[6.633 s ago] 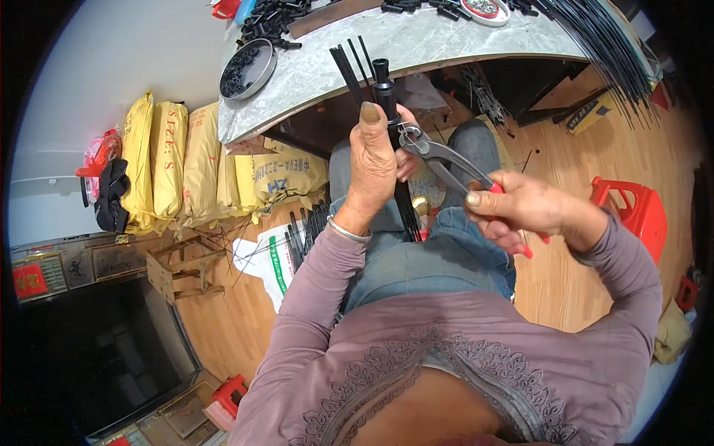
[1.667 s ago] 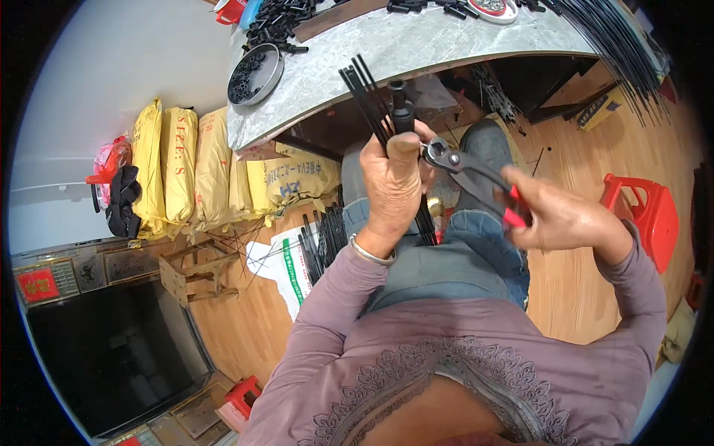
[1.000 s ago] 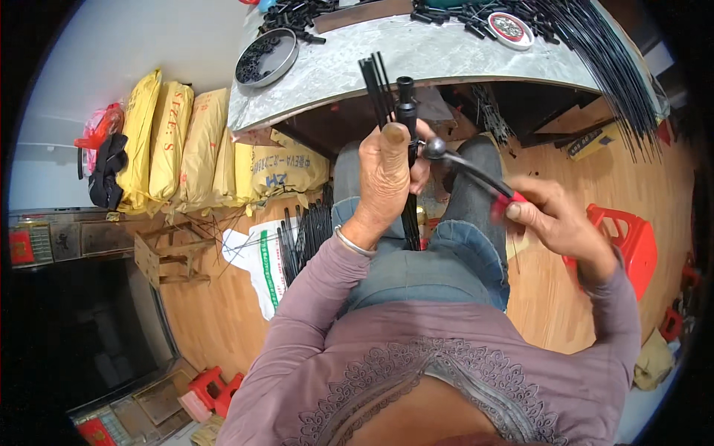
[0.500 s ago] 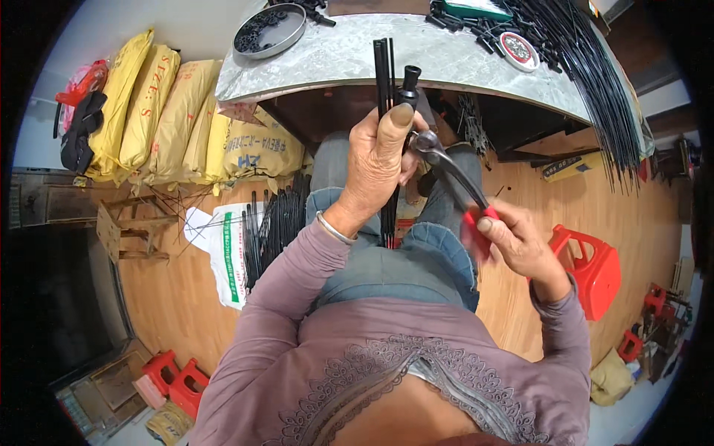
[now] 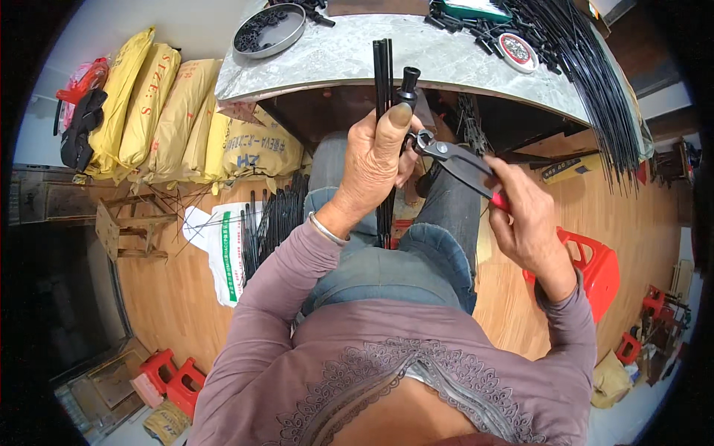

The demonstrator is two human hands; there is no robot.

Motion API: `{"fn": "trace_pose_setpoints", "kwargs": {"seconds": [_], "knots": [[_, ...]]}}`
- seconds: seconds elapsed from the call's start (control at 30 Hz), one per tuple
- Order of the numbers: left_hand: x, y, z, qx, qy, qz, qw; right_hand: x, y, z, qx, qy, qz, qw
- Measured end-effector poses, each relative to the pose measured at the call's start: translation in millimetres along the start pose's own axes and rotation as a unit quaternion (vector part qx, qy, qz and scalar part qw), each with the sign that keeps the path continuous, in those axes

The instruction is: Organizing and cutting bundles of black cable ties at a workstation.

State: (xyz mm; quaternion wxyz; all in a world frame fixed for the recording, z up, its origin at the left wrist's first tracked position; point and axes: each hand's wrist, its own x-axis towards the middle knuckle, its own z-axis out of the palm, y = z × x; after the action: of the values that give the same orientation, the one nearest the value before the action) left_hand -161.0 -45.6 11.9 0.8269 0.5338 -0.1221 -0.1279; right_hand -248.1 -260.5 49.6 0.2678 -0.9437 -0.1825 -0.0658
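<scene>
Pincers with red grips slanted up from the right hand, whose fingers were curled around the handles; the pincers' head lay up and to the left of that hand, close against the left hand's fingers. Whether the jaws held anything could not be made out. The left hand was clasped around a bundle of thin black rods, which rose past the thumb and showed again below the palm. Just right of the thumb tip stood a black tubular fitting, its lower part hidden. A round metal dish sat by the table's left edge, and longer black rods hung over its right edge
</scene>
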Motion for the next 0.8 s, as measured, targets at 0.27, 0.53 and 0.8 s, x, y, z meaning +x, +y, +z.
{"fn": "trace_pose_setpoints", "kwargs": {"seconds": [0.27,0.53,0.8], "knots": [[1,2,9,0.033,-0.035,0.001,0.999,-24,-7,16,0.594,-0.245,0.284,0.711],[9,-3,4,-0.02,-0.099,-0.034,0.994,-12,-5,2,0.623,-0.249,0.256,0.696],[9,1,4,-0.052,-0.115,-0.063,0.99,-9,0,-8,0.59,-0.298,0.259,0.704]]}}
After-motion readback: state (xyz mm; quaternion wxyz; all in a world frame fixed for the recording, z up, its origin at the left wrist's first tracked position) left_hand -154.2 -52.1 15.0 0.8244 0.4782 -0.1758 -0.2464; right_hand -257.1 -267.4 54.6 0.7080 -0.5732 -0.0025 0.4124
